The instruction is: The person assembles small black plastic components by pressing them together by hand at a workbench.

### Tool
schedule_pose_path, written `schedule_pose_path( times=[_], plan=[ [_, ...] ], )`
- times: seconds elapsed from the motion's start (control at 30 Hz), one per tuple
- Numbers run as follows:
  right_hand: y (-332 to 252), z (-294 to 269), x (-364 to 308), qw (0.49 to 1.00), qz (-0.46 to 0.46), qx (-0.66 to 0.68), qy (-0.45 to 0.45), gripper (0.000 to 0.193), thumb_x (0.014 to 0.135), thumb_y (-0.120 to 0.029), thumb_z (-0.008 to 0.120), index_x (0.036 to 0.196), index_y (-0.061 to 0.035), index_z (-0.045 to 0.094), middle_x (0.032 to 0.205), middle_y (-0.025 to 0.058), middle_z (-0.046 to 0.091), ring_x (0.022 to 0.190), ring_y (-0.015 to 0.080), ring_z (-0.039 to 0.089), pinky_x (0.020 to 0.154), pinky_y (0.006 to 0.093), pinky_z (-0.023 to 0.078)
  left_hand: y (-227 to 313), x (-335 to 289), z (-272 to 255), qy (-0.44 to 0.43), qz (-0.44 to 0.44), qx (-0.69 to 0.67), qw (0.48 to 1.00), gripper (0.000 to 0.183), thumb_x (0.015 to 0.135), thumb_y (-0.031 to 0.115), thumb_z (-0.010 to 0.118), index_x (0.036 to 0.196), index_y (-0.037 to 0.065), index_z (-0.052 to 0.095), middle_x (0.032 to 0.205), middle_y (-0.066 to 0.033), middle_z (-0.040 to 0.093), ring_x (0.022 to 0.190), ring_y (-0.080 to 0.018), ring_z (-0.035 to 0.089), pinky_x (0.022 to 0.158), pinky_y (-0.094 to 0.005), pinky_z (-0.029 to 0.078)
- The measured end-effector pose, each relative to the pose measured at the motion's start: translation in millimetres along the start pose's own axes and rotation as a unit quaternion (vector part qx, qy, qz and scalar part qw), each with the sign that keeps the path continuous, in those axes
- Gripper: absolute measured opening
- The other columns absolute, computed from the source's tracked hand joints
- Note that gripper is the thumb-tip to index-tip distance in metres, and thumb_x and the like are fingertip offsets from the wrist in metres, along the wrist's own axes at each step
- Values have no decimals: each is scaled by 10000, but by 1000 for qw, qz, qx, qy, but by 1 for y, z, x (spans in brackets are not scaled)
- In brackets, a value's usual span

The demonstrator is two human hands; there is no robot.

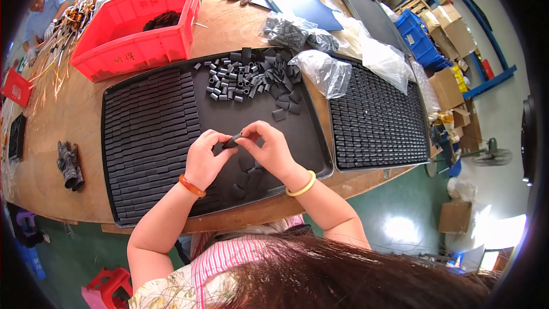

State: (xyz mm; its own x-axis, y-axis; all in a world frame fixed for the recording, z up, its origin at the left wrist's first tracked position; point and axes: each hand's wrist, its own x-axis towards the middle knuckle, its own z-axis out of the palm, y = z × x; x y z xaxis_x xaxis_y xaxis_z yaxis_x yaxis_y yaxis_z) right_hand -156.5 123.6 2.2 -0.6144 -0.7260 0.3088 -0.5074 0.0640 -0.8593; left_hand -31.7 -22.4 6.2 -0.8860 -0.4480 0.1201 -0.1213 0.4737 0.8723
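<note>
Above the black tray (220,120), my left hand (205,159) pinches a small dark piece (231,141), and my right hand (270,150) grips its other end with closed fingertips. Whether it is one piece or two fitted together is too small to tell. Tight rows of flat black pieces (148,131) fill the tray's left side. Toward its far edge lies a heap of short black tubes (234,80), beside loose flat black pieces (280,77). A few more flat pieces (246,177) lie just below my hands, partly hidden by my right wrist.
A red bin (134,51) with dark pieces inside stands beyond the tray. To the right is a second tray (377,126) of black parts, with plastic bags (326,71) at its edge. Dark gloves (70,166) lie left. A person (44,14) works at the far left.
</note>
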Motion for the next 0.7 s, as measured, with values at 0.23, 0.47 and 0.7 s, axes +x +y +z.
schedule_pose_path(
  times=[0.23,0.47,0.7],
  plan=[
    [4,-1,-7,1000,2,12,-17,193,824,-97,782,892,-6,625,847,90,632,704,197,616,660,312,517,2,0,-2,7,25,18,1000,240,764,87,776,997,63,721,897,-55,645,772,-210,628,668,-296,499],
    [4,4,-4,996,-84,-23,-15,197,795,-101,791,880,-12,637,823,76,601,753,219,596,658,320,506,2,-3,3,20,64,29,997,262,762,38,752,1020,75,725,945,-71,666,852,-250,671,740,-322,544],
    [4,6,-8,999,-31,5,-17,170,811,-93,773,890,-3,652,813,72,590,743,219,585,647,319,497,1,-3,9,79,124,69,987,284,732,18,777,1005,62,711,936,-64,681,740,-202,655,640,-288,516]
  ],
)
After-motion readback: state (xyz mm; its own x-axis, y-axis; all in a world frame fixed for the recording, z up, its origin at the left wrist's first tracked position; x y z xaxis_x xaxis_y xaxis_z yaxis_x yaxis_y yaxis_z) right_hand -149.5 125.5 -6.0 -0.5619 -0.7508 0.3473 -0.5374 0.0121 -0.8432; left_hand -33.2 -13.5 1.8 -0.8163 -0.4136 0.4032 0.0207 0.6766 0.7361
